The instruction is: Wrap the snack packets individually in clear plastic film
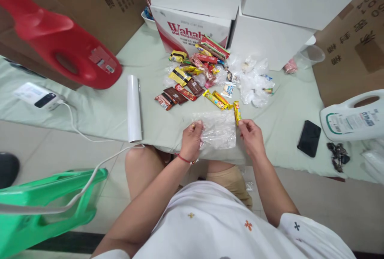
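My left hand (192, 141) pinches the left edge of a clear plastic bag (220, 133) near the table's front edge. A yellow-wrapped snack stick (237, 111) stands out from the fingertips of my right hand (251, 135), which is closed on its lower end just right of the bag. Two more yellow-wrapped sticks (217, 99) lie beyond the bag. Behind them is a pile of wrapped snacks (195, 73) in yellow, red and brown. Several crumpled or filled clear bags (253, 81) are heaped to the right of the pile.
White boxes (198, 31) line the back. At left are a red jug (69, 47), a white roll (134, 109) and a white device (40, 97) with a cable. At right lie a black phone (309, 139), keys (338, 157) and a white detergent bottle (354, 117). A green stool (54, 195) stands below.
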Action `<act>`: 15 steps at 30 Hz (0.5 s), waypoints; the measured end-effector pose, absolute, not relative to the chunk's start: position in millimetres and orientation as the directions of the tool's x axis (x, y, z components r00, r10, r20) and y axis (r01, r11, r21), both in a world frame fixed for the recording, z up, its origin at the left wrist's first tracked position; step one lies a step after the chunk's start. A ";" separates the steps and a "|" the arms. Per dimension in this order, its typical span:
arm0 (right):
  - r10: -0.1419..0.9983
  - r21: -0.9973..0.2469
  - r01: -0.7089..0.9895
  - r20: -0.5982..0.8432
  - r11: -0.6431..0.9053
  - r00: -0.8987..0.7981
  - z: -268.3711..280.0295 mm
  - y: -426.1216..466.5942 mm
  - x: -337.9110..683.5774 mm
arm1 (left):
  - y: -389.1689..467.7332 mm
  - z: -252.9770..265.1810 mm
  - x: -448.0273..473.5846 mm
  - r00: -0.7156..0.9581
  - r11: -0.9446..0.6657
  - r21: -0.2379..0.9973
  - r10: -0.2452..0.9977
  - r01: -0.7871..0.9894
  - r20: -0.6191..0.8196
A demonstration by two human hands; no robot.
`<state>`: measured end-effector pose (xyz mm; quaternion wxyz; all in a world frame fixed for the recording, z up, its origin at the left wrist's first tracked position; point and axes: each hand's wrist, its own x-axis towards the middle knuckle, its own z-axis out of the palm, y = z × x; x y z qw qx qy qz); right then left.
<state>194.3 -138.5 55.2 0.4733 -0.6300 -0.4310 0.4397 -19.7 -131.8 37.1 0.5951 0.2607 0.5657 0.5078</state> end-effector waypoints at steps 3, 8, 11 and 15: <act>0.964 -0.866 0.475 0.239 0.156 0.118 68.7 -149.8 184.2 | -133.0 36.3 -19.1 -0.184 0.339 0.877 0.891 -0.342 -0.416; 0.923 -0.680 0.627 0.313 0.382 -0.223 60.1 -164.1 153.8 | -134.8 34.1 -18.2 -0.234 0.253 0.890 0.905 -0.380 -0.357; 0.938 -0.720 0.606 0.206 0.338 -0.278 43.0 -165.5 147.9 | -134.7 30.8 -21.8 -0.266 0.237 0.901 0.900 -0.365 -0.345; 0.991 -0.926 0.358 0.093 0.122 -0.096 36.6 -162.8 161.2 | -132.4 25.5 -30.7 -0.315 0.263 0.922 0.883 -0.285 -0.350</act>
